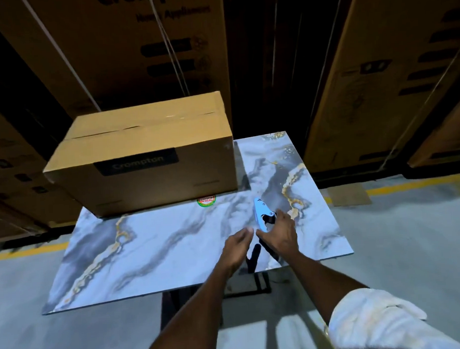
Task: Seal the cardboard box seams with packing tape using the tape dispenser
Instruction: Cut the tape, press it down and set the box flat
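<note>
A brown cardboard box with a dark label stands on the far left of a marble-patterned table; its top flaps lie closed with the centre seam showing. A light blue tape dispenser is near the table's right side, and my right hand grips its rear part from the right. My left hand hovers just left of it with fingers loosely curled, holding nothing that I can see. A dark strip, perhaps the dispenser's handle or a shadow, shows below the two hands.
Tall stacked cartons wall in the back and both sides. A round red and green sticker lies on the table under the box's front edge. Yellow floor lines run past the table, with a cardboard scrap beside it.
</note>
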The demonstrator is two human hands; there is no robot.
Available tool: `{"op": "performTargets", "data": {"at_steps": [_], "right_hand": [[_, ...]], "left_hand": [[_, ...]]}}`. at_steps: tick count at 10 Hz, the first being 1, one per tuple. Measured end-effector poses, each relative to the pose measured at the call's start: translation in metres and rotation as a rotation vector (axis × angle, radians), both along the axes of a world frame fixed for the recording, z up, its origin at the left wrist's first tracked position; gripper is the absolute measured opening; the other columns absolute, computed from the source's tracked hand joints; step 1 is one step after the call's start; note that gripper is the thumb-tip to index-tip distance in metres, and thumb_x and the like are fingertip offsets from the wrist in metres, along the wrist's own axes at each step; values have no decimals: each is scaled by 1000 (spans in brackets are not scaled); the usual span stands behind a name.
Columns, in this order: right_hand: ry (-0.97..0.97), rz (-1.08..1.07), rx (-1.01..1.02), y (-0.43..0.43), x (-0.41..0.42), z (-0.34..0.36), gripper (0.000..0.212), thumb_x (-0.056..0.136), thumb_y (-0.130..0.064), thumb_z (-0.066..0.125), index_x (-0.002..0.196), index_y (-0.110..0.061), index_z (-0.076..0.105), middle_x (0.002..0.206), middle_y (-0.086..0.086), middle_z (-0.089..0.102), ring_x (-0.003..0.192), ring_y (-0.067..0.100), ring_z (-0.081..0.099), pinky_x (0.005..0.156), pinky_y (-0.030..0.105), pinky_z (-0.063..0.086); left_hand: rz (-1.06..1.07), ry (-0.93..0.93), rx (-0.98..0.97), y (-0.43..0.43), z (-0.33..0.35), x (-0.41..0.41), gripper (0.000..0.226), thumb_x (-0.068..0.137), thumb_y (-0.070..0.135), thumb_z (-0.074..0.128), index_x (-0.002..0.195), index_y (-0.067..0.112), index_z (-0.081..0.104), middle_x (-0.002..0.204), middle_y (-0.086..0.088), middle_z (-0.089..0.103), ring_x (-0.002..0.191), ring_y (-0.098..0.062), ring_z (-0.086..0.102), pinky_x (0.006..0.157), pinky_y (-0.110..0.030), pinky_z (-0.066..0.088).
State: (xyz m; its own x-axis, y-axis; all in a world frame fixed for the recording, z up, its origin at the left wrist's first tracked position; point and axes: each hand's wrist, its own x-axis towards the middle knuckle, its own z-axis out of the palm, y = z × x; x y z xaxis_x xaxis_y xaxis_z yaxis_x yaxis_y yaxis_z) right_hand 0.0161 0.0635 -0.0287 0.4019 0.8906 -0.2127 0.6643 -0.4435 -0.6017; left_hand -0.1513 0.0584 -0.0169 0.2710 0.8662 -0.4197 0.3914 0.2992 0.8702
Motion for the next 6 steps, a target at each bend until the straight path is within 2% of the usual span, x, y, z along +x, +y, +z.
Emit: {"op": "performTargets", "data": {"at_steps": [1,2,3,4,5,6], "right_hand": [[-27,-5,103,-11,16,-10,83,65,-70,65,127,-17,50,117,6,59,112,28,55,85,46,55],[-65,-44,186,-28,39,-2,80,70,-63,71,132,-17,48,120,7,57,114,28,52,88,46,54],[-96,-101,197,-44,69,3,90,70,-52,78,142,-10,44,128,12,56,121,32,50,93,47,52],[-100,-172,166,-58,96,10,95,67,-48,81,144,-7,43,133,16,55,123,34,49,98,47,48],[-95,-200,83,-70,112,11,98,68,-54,78,146,-11,39,138,14,52,126,32,48,99,47,50],[-68,-176,13,-74,118,11,98,69,-57,75,147,-14,35,141,12,49,129,31,46,99,49,51]], "left_hand": [[113,-198,-176,-5,11,41,55,101,64,44,72,24,68,63,3,53,59,-13,47,60,-26,38],[132,-310,-278,-9,9,71,67,92,77,46,81,19,77,67,-5,60,58,-21,54,56,-31,39],[53,-204,-170,-15,2,93,64,87,81,48,93,26,80,88,-3,75,80,-18,63,77,-35,48],[0,-40,86,-28,5,111,43,104,51,45,97,18,72,86,3,70,77,-11,60,75,-30,47],[-25,90,252,-36,-9,109,32,106,43,47,110,22,71,102,3,74,91,-13,66,81,-32,52],[-82,267,363,-35,-28,93,23,98,44,54,101,25,67,94,5,72,84,-15,64,70,-33,50]]}}
